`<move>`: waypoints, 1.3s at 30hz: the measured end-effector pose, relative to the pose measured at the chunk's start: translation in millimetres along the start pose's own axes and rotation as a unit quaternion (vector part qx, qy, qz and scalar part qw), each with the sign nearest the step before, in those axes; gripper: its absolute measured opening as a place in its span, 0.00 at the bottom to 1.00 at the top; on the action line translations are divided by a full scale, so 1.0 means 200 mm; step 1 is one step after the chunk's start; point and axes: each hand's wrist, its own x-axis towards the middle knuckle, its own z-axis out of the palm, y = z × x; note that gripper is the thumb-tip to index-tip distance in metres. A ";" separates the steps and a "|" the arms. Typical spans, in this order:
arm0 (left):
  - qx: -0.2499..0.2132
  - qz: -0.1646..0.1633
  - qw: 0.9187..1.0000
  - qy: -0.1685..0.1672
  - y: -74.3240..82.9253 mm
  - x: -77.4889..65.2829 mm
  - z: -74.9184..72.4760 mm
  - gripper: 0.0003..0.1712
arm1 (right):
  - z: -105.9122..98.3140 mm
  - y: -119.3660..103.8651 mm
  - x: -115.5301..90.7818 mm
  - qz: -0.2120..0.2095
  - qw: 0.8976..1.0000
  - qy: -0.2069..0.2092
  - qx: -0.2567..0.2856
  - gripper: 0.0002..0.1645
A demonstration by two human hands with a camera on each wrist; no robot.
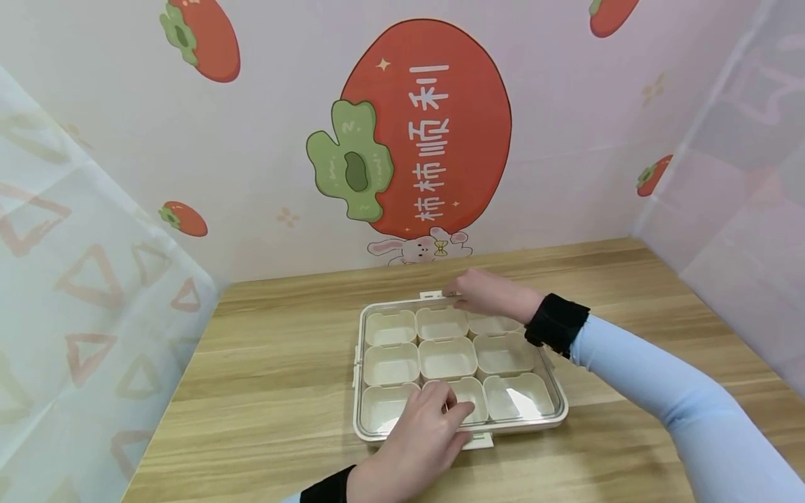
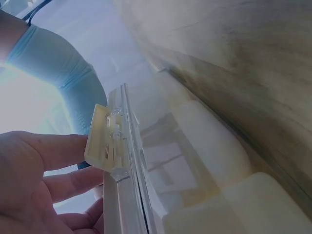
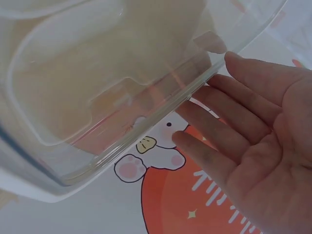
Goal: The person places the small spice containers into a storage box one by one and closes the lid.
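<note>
A cream storage box (image 1: pixel 447 357) with small open-topped cups under a clear lid (image 2: pixel 161 161) lies on the table. At its front edge is my left hand (image 1: pixel 418 440), beside a latch (image 1: pixel 479 441) that stands out from the rim. In the left wrist view a fingertip touches that latch (image 2: pixel 100 139), and the other fingers reach along the box's side. My right hand (image 1: pixel 487 293) is at the back edge, near the back latch (image 1: pixel 430 295). The right wrist view shows its thumb and loosely extended fingers (image 3: pixel 209 151) at the lid's rim.
The wooden table (image 1: pixel 270 391) extends around the box. A wall covering with persimmon prints (image 1: pixel 465 133) rises behind it, and patterned white sheets (image 1: pixel 82 279) hang at both sides. One more latch (image 1: pixel 357 365) is on the box's left side.
</note>
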 end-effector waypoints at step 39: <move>0.070 0.051 0.996 -0.037 0.02 0.01 0.03 0.28 | -0.04 0.15 0.18 0.047 0.965 -0.249 0.062 0.13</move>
